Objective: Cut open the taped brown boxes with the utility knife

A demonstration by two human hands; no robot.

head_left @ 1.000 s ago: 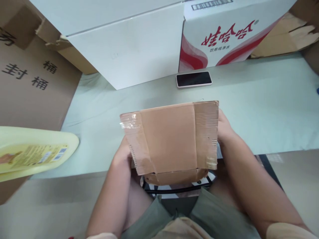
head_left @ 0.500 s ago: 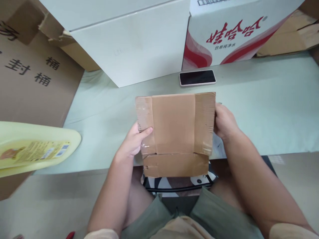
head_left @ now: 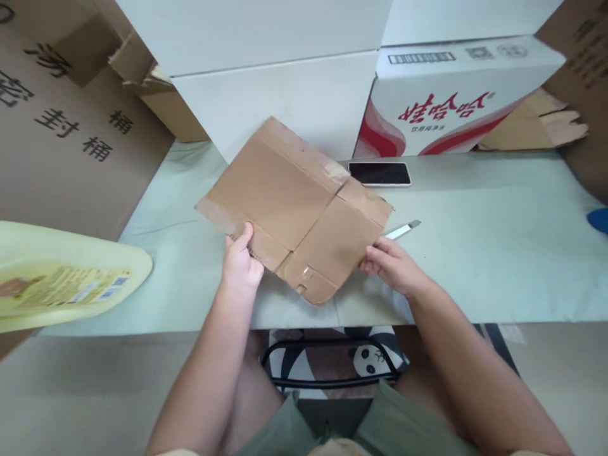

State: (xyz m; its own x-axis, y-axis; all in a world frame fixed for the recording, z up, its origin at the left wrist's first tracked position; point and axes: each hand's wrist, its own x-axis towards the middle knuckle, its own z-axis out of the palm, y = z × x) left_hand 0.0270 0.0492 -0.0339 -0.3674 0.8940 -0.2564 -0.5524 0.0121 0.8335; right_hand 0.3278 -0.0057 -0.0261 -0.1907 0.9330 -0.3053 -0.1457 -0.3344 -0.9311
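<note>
A flattened piece of brown cardboard box [head_left: 280,190], creased and with bits of clear tape, is held tilted above the table. My left hand [head_left: 241,263] grips its lower left edge, thumb on top and fingers underneath. At the lower right corner, my right hand [head_left: 387,263] is closed on the cardboard's edge between thumb and fingers. Just beyond the right hand, a slim pale utility knife [head_left: 402,230] points up and right with its grey tip showing. Its other end is hidden, and I cannot tell whether it rests on the table.
A phone [head_left: 380,173] lies behind the cardboard, before white cartons [head_left: 280,95] and a red-and-white water carton [head_left: 441,117]. A yellow bottle [head_left: 76,275] stands close at left, near a large brown carton [head_left: 61,139]. The pale green tablecloth [head_left: 498,253] covers the table.
The cardboard has turned clockwise and moved up and left, with its flap now at the right. Both hands still hold it. The knife has come into sight.
</note>
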